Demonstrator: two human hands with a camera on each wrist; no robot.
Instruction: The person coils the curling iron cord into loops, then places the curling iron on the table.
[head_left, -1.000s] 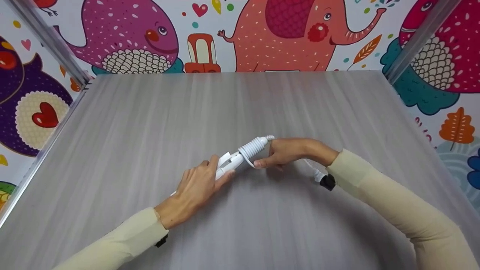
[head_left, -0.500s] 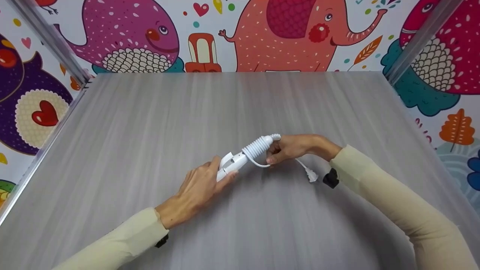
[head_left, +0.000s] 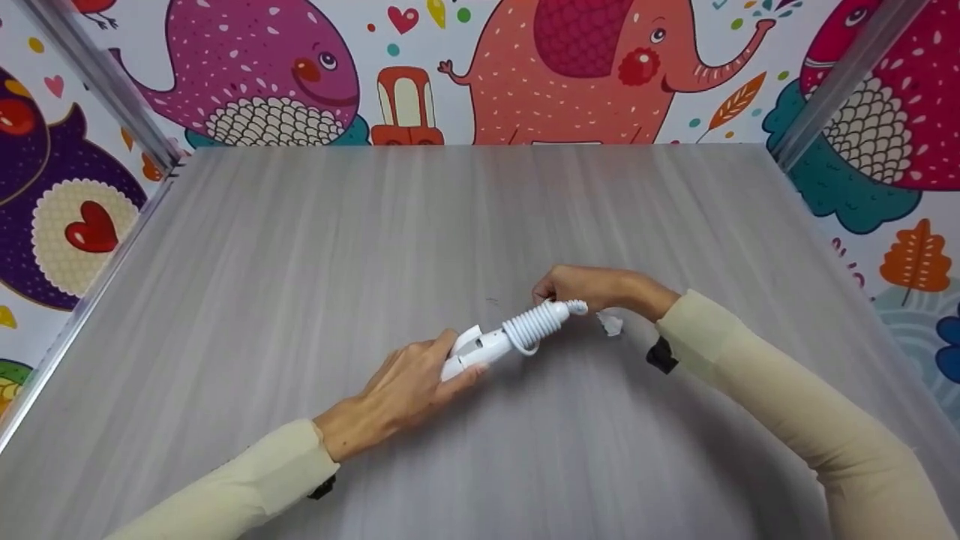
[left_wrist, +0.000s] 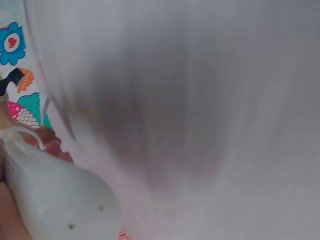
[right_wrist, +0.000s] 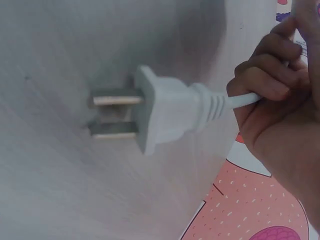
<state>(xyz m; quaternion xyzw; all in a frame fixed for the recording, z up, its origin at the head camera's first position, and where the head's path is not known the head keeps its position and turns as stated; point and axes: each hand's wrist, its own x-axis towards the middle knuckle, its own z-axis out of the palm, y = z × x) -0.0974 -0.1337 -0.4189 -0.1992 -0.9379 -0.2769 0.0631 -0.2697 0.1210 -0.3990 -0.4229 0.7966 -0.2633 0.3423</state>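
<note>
My left hand [head_left: 401, 384] grips a white hair styling iron [head_left: 480, 352], held slanting up to the right over the table. White power cord [head_left: 531, 327] is wound in tight coils round its far end. Just beyond that end, my right hand [head_left: 589, 285] has its fingers curled round the loose length of cord [right_wrist: 243, 100]. The two-pin plug [right_wrist: 172, 107] sticks out from that fist in the right wrist view, its metal prongs bare. In the left wrist view the smooth end of the iron [left_wrist: 60, 195] fills the lower left. My left palm hides the iron's other end.
A grey wood-grain table [head_left: 337, 225] lies under both hands. Walls with cartoon animals [head_left: 570, 82] stand at the back and sides, with metal posts [head_left: 840, 90] at the corners. Black bands [head_left: 661, 355] show at both sleeves.
The right hand has carried the cord from below the iron round to its far side, and the plug has risen with it. The iron has shifted slightly right and down in the left hand.
</note>
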